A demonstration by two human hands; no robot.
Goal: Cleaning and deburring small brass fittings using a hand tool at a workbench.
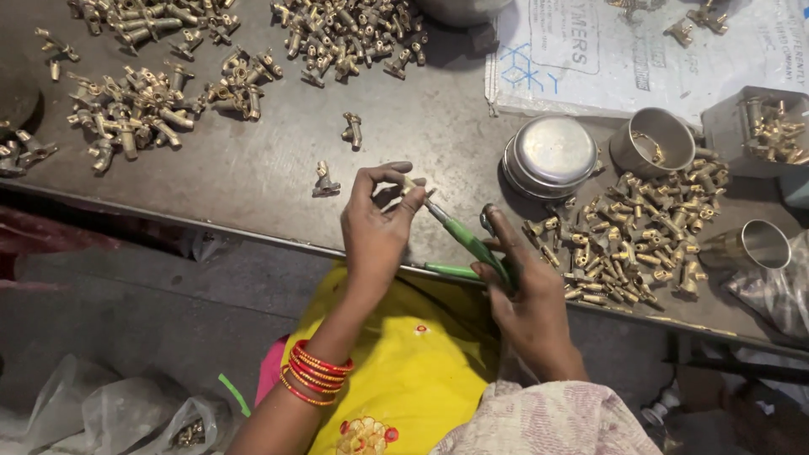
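Fitting: small brass fitting (410, 186), pinched in my left hand (375, 229) above the table (253, 160) edge; I'd call it hard, light, slippery, best held by its body.
Pliers: green-handled pliers (468, 243), my right hand (527, 299) grip wrapped tight, tips at the fitting.
Beside: brass pile (636, 240), steel cups (653, 139).

Heaps of brass fittings (135, 105) across the upper left of the grey surface (253, 168), another heap (350, 34) at top centre. Round steel lidded tin (552, 156) right of centre, open steel cup (650, 139) beside it. Pile of small brass pieces (636, 236) at right. Printed white sack (640, 50) upper right. Clear plastic bags (126, 417) lower left.
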